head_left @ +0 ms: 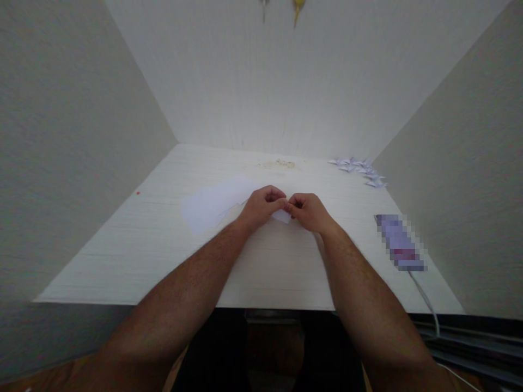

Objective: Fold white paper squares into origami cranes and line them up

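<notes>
A small piece of white paper (281,216) is pinched between my two hands, just above the middle of the table. My left hand (265,207) grips it from the left with thumb and fingers closed. From the right, my right hand (307,211) pinches the same paper, its fingertips meeting those of the left. Fingers cover most of the paper, so its folds cannot be made out. Flat white paper sheets (208,204) lie on the table to the left, partly behind my left hand.
Several folded white paper figures (362,167) sit at the table's (122,261) far right corner. A blurred-out phone-like device (398,242) with a white cable (425,299) lies at the right. Walls enclose the back and both sides. A small red spot (138,193) marks the left edge.
</notes>
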Demonstrator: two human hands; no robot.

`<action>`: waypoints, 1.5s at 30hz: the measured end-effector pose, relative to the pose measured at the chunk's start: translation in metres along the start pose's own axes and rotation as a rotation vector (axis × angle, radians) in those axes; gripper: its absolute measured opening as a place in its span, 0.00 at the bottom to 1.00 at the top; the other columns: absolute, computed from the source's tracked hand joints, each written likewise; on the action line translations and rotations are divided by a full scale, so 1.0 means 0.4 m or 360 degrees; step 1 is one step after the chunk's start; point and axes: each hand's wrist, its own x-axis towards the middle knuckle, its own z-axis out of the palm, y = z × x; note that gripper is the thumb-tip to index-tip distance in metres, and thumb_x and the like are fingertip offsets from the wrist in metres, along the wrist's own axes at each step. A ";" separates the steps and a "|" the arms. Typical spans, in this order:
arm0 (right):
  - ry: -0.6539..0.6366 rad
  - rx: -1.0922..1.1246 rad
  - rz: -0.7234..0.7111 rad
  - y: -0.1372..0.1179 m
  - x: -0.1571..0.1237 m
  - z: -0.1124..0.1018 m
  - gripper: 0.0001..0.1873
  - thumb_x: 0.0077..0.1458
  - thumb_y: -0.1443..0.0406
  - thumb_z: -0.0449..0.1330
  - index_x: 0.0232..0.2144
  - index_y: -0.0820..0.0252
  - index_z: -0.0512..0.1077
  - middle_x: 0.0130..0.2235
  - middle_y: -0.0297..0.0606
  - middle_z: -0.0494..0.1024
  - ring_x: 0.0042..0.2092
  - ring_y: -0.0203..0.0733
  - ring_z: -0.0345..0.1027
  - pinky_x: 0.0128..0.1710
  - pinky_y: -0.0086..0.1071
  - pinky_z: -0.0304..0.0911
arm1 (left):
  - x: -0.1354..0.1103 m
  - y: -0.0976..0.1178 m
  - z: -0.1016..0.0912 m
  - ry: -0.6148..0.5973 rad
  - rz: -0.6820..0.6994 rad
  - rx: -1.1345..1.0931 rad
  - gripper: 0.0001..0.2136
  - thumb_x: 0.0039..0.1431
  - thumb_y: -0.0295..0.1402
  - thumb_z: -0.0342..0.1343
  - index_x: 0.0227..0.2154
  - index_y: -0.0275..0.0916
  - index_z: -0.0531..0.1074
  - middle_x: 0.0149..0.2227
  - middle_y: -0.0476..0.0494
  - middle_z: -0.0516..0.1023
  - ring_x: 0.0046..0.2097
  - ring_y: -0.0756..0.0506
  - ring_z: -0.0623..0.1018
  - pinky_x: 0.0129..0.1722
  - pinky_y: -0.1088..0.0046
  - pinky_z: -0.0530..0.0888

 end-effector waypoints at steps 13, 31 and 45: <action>0.0445 0.0795 0.0039 0.002 0.019 0.010 0.17 0.44 0.63 0.64 0.39 0.57 0.67 0.26 0.29 0.74 0.25 0.34 0.66 0.25 0.29 0.63 | -0.007 0.018 0.004 0.0056 -0.0055 0.0083 0.07 0.44 0.31 0.63 0.27 0.36 0.73 0.23 0.52 0.71 0.24 0.53 0.68 0.24 0.77 0.62; 0.0769 0.0125 -0.0120 -0.036 -0.003 0.038 0.06 0.47 0.66 0.63 0.27 0.58 0.68 0.26 0.30 0.73 0.27 0.33 0.65 0.29 0.30 0.63 | -0.015 0.027 0.018 0.0199 -0.0080 -0.0115 0.06 0.49 0.32 0.60 0.28 0.35 0.73 0.22 0.47 0.76 0.24 0.50 0.76 0.23 0.77 0.70; 0.0907 -0.0015 -0.0139 -0.031 -0.004 0.043 0.07 0.48 0.63 0.64 0.30 0.57 0.70 0.29 0.33 0.75 0.29 0.36 0.67 0.32 0.33 0.65 | -0.007 0.016 0.019 0.0239 -0.0142 -0.0263 0.09 0.53 0.36 0.60 0.28 0.34 0.74 0.26 0.42 0.78 0.26 0.47 0.80 0.24 0.74 0.75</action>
